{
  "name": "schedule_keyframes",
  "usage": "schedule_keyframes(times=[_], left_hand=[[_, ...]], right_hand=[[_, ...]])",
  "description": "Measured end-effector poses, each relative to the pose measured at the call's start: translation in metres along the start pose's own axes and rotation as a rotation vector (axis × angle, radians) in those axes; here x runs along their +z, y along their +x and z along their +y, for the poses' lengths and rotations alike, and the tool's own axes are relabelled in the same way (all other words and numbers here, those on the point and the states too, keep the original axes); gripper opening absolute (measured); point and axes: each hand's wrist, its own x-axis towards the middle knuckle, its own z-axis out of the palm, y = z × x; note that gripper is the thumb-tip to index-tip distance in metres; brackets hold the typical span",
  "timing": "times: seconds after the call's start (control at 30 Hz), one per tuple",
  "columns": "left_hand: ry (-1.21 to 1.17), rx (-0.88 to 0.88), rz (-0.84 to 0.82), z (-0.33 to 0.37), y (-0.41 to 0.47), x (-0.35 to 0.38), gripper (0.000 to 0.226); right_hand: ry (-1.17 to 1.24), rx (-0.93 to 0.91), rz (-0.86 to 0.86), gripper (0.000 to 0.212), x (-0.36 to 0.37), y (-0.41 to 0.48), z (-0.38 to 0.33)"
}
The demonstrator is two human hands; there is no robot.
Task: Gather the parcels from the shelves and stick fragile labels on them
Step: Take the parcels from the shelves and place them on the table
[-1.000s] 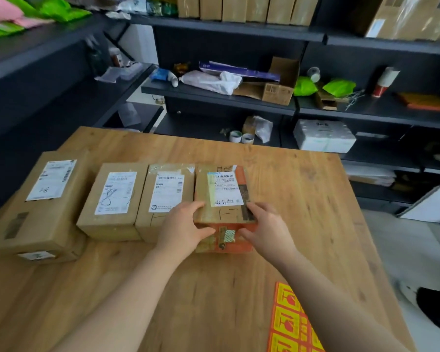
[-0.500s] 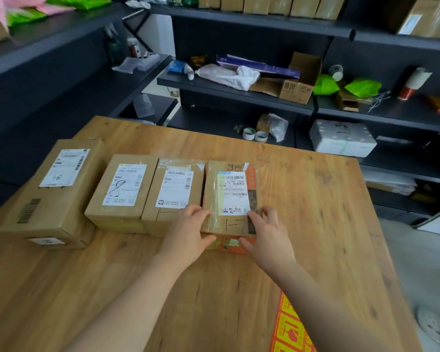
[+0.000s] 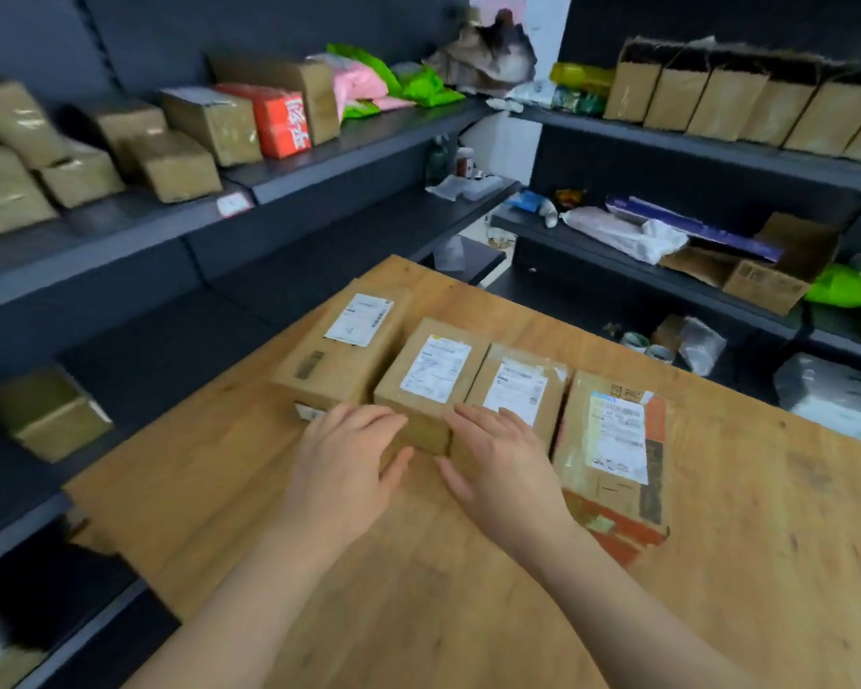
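Four parcels lie in a row on the wooden table (image 3: 766, 539), each with its white shipping label facing up. From the left: a large box (image 3: 339, 350), a second box (image 3: 433, 380) touching it, a third box (image 3: 518, 390) wrapped in clear tape, and an orange-red parcel (image 3: 612, 440) just beside that, reaching nearer to the person than the rest.

Both hands sit at the near end of the row, either side of the second box's front face. The left hand (image 3: 349, 455) is flat, fingers straight and together, the tips at the seam between the large box and the second box; its thumb is spread out to the right. The right hand (image 3: 498, 460) mirrors it, with straight fingers lying over the near end of the third box and the thumb spread to the left. Neither hand curls round anything – both are spread and relaxed. Whether the palms press on the table cannot be told.

Around the table stand dark shelves. The left shelf (image 3: 319, 161) carries more taped brown parcels (image 3: 185, 156) and a red box (image 3: 284, 121), with green and pink pouches (image 3: 418, 82) farther along. The upper shelf on the right holds a row of brown cartons (image 3: 746, 101). Lower down are tape rolls (image 3: 652, 348) – blurred.
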Motion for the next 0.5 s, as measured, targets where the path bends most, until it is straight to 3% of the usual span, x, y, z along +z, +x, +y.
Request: schedule_keyframes(times=[0.3, 0.5], left_hand=[[0.139, -0.271, 0.169, -0.11, -0.129, -0.123, 0.032], [0.252, -0.489, 0.272, -0.174, -0.247, -0.21, 0.028]], right_hand=[[0.159, -0.301, -0.054, 0.042, 0.022, 0.019, -0.189], [0.317, -0.526, -0.072, 0.033, 0.036, 0.003, -0.343]])
